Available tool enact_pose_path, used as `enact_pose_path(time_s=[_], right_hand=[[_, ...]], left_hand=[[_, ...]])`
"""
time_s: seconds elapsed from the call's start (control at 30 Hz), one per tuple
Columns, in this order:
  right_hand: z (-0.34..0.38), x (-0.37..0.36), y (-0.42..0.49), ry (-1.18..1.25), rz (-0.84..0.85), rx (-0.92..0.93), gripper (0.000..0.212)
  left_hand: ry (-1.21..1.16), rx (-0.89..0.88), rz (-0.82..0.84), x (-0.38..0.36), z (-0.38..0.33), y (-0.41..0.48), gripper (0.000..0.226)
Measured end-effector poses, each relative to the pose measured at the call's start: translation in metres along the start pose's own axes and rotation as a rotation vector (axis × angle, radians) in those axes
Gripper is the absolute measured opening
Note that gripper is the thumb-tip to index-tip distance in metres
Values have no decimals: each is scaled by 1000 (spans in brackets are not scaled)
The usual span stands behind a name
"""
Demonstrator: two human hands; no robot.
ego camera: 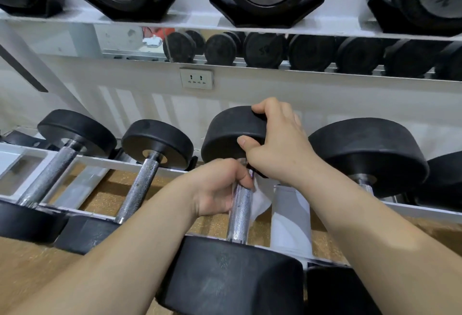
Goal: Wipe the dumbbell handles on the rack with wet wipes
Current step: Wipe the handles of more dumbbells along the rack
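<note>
Wipe point(260, 202) (seemingly) wraps handle point(241, 212) under left hand point(217, 187); right hand point(277, 144) grips head point(232, 132).

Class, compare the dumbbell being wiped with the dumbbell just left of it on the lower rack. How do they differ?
The wiped dumbbell is held, left hand on its handle, right hand on its far head; the left dumbbell is untouched. A white wet wipe hangs at the wiped dumbbell's handle; the left dumbbell's is bare. The wiped dumbbell's heads look bigger than the left dumbbell's. Both have black heads and knurled metal handles.
</note>
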State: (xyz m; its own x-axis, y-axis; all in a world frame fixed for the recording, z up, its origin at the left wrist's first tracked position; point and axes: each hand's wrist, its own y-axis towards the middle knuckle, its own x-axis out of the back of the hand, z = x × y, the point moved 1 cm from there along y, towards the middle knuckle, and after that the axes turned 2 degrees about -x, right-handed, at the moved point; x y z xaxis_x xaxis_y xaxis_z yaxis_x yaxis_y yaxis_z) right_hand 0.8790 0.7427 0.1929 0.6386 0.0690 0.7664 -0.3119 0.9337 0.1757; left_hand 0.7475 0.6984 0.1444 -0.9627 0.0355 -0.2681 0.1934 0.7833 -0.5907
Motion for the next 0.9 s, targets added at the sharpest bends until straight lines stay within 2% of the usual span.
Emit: enact_pose_path(time_s=[0.07,0.17,0.23,0.3,0.4,0.5,0.6,0.67,0.7,0.77,0.83,0.9], right_hand=[[0,1,0,-8,8,6,56],[0,1,0,2,23,0,55],[-1,1,0,7,20,3,56],[-1,1,-1,1,27,12,57],[-3,1,-5,17,22,24,58],[-4,3,-9,85,39,13,60],[3,23,-15,118,152,-53,51],[5,40,-23,134,116,-95,37],[4,47,-29,171,70,-102,46],[1,56,-42,376,41,-174,56],[-1,58,-58,631,137,-252,46],[-4,60,-68,750,214,-247,42]], left_hand=[[125,25,-9,-1,11,-7,42],[526,78,-22,-2,22,-25,26],[814,76,-97,-7,16,-36,20],[936,18,-165,-10,7,-48,21],[828,-77,-179,-14,0,-68,18],[672,-164,-113,-16,-4,-88,22],[290,-289,15,-13,-14,-100,32],[171,-326,37,-10,-19,-104,35],[159,-349,31,-10,-20,-105,35],[131,-395,19,-9,-21,-104,32],[88,-448,38,-13,-23,-103,31],[-14,-475,77,-18,-22,-99,31]])
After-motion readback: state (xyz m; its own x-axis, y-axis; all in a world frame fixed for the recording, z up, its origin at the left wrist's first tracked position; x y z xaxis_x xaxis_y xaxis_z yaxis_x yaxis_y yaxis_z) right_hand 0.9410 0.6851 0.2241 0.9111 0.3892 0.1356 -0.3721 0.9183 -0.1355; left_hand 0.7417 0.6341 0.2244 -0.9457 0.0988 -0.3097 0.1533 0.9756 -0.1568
